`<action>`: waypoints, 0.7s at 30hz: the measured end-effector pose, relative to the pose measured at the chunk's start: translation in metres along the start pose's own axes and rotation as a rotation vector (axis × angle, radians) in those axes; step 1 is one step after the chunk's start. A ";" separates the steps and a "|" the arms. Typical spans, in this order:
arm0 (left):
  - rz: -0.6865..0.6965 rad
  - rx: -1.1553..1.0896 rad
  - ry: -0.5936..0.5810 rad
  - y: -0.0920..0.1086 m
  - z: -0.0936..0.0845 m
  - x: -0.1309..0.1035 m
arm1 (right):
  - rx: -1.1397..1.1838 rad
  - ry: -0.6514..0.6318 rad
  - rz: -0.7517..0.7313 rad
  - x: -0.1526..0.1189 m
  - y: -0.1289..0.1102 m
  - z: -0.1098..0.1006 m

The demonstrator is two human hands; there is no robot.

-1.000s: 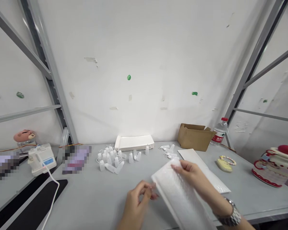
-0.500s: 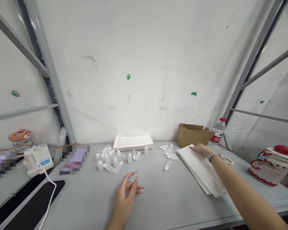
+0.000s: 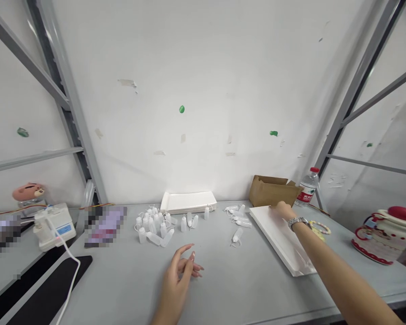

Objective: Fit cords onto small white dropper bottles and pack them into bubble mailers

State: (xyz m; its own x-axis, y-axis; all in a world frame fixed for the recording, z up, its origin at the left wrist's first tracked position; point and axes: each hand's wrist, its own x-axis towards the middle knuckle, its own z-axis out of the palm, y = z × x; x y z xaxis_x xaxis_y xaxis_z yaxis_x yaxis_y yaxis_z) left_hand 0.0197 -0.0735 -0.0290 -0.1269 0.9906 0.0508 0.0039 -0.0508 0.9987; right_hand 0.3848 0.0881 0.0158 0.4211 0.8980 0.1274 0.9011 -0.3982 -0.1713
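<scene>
My left hand (image 3: 179, 273) hovers over or rests on the front middle of the grey table, its fingers loosely bent and apart, holding nothing. At the right, my right hand (image 3: 283, 211) is at the far end of a shallow white tray (image 3: 274, 232), with its fingers bent down and partly hidden. What it pinches there, if anything, I cannot make out. Something thin and clear, like plastic film (image 3: 304, 262), lies at the tray's near end. Small white squeeze bottles (image 3: 152, 223) stand and lie clustered left of centre; several more bottles (image 3: 238, 221) lie left of the tray.
A stack of white trays (image 3: 189, 201) sits against the wall. Behind my right hand are an open cardboard box (image 3: 274, 192) and a water bottle (image 3: 307, 187). A decorated jar (image 3: 379, 237) and a bead bracelet (image 3: 320, 227) are at the right. A white device (image 3: 56, 225) with a cable stands left.
My right hand has turned more downward at the tray's far end, its fingers now bent. The white layer under it lies flatter, showing the tray's rim. My left hand has hardly moved.
</scene>
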 end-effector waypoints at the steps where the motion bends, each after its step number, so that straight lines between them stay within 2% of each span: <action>1: -0.004 -0.004 -0.005 0.000 0.000 0.000 | -0.019 0.022 0.011 -0.005 -0.001 -0.003; 3: -0.003 -0.007 -0.012 0.001 -0.001 0.000 | -0.057 0.054 0.010 -0.017 -0.006 -0.006; 5: -0.004 0.001 -0.036 0.000 -0.002 0.001 | -0.090 0.078 -0.065 -0.032 -0.013 -0.008; 9: -0.025 0.005 -0.069 -0.001 -0.005 0.002 | -0.133 -0.009 -0.237 -0.049 -0.024 0.000; 15: -0.020 0.009 -0.031 -0.001 -0.003 0.000 | -0.110 -0.166 -0.264 -0.033 -0.022 0.020; 21: -0.015 0.015 -0.025 0.000 -0.002 -0.001 | -0.095 -0.221 -0.300 -0.018 -0.015 0.032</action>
State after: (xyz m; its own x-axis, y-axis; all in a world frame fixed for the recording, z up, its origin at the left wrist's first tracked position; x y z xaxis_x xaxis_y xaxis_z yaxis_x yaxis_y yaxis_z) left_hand 0.0178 -0.0749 -0.0293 -0.1022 0.9941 0.0357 0.0167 -0.0341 0.9993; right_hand 0.3600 0.0839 -0.0148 0.1143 0.9918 -0.0569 0.9908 -0.1180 -0.0659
